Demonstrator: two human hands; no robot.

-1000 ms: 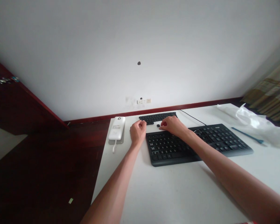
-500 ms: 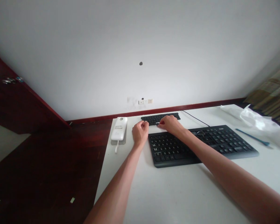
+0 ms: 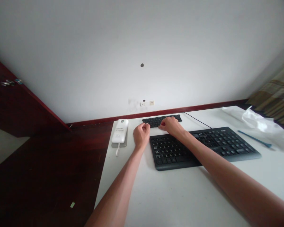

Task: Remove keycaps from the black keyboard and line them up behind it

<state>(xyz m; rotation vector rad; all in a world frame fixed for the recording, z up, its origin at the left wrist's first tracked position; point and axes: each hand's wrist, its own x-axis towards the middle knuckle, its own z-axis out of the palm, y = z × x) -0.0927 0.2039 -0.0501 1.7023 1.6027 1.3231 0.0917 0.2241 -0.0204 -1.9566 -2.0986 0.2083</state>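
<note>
A black keyboard (image 3: 177,165) lies on the white table, and part of its left half shows bare spots where keycaps are off. Behind it, black keycaps (image 3: 153,121) stand in close rows. My right hand (image 3: 171,124) reaches over the keyboard, its fingers pinched on a keycap at the front edge of those rows. To the left of the keyboard my left hand (image 3: 141,134) is closed and rests near the rows' left end. Whatever its fingers hold, if anything, is hidden. A small wire puller (image 3: 202,135) lies on the keyboard's upper middle.
At the table's left edge lies a white power bank (image 3: 120,130) with a short cable. A blue brush (image 3: 255,139) and a crumpled clear plastic bag (image 3: 260,121) are on the right. The keyboard's cable (image 3: 198,120) runs to the back edge, before the wall.
My right fingers have lowered slightly at the front of the keycap rows; the keycap's pale part that showed at their tips is now hidden. The left hand stays closed. The view has shifted slightly.
</note>
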